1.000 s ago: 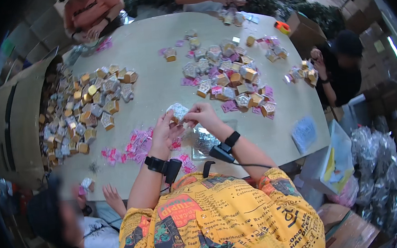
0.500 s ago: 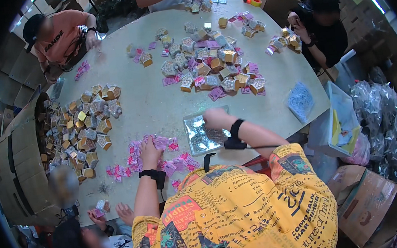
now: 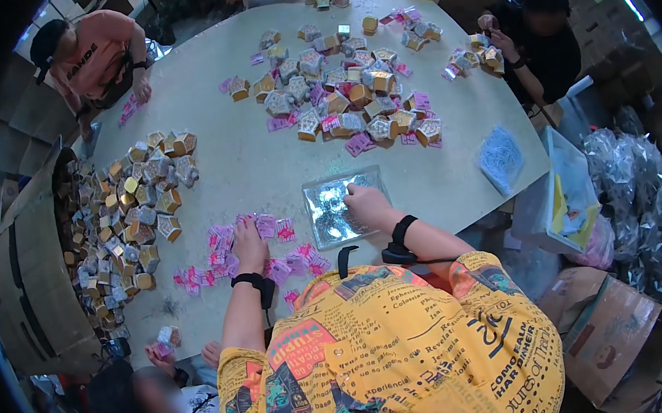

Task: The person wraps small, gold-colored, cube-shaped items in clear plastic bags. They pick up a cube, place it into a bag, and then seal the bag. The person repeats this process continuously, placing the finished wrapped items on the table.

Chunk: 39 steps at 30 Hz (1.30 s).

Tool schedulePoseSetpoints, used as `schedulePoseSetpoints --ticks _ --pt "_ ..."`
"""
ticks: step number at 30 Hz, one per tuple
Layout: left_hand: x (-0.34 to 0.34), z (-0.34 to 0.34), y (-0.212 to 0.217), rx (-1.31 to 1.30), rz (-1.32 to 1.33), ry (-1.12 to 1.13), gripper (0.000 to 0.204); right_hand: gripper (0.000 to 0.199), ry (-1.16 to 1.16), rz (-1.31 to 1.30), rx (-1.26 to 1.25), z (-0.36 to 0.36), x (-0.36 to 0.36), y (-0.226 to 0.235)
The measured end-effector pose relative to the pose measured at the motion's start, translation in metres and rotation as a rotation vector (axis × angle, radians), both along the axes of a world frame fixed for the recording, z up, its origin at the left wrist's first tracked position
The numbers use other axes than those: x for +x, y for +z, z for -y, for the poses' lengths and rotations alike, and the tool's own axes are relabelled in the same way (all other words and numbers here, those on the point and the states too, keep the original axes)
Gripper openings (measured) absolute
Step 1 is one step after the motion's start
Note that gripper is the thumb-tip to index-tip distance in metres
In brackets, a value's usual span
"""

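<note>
My left hand (image 3: 249, 245) lies on a scatter of small pink slips (image 3: 273, 229) near the table's front edge, with its fingers bent down onto them; whether it grips one is hidden. My right hand (image 3: 364, 201) rests with its fingertips on a stack of flat silvery sheets (image 3: 331, 210) just to the right. Both wrists wear black bands. Beyond the sheets lies a heap of small folded gold and silver boxes (image 3: 353, 109) mixed with pink slips.
A second heap of boxes (image 3: 142, 193) spills into a large cardboard carton (image 3: 28, 291) at the left. Other people sit around the round pale table (image 3: 247, 167): one at the far left, one at the right, one at the lower left. Cartons and silvery bags stand at the right.
A second ago both hands held a small folded piece together above the table. They have parted: the left went down to the pink slips, the right to the silvery sheets.
</note>
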<state>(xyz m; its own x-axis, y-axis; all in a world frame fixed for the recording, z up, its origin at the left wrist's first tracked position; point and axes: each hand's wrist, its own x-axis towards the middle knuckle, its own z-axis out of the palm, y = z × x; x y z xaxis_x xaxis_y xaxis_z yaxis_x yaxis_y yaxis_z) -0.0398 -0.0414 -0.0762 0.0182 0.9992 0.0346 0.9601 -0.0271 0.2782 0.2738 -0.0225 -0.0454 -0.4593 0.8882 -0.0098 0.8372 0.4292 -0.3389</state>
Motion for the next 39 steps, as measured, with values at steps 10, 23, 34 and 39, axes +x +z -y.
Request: schedulePoseSetpoints --ticks 10,23,34,39 --pt "-0.017 0.005 -0.015 0.015 -0.020 -0.091 0.024 0.008 -0.055 -0.112 0.217 0.011 0.019 0.016" --pt "-0.015 -0.008 -0.003 -0.030 0.254 0.043 0.013 0.012 -0.485 -1.079 -0.462 -0.011 -0.004 0.054" --pt "-0.001 -0.021 0.070 -0.299 1.173 0.201 0.014 0.013 -0.367 -1.285 -0.665 -0.020 -0.105 0.065" --pt "0.021 -0.017 0.097 -0.295 1.302 0.130 0.011 0.009 -0.410 -1.337 -0.608 -0.021 -0.124 0.058"
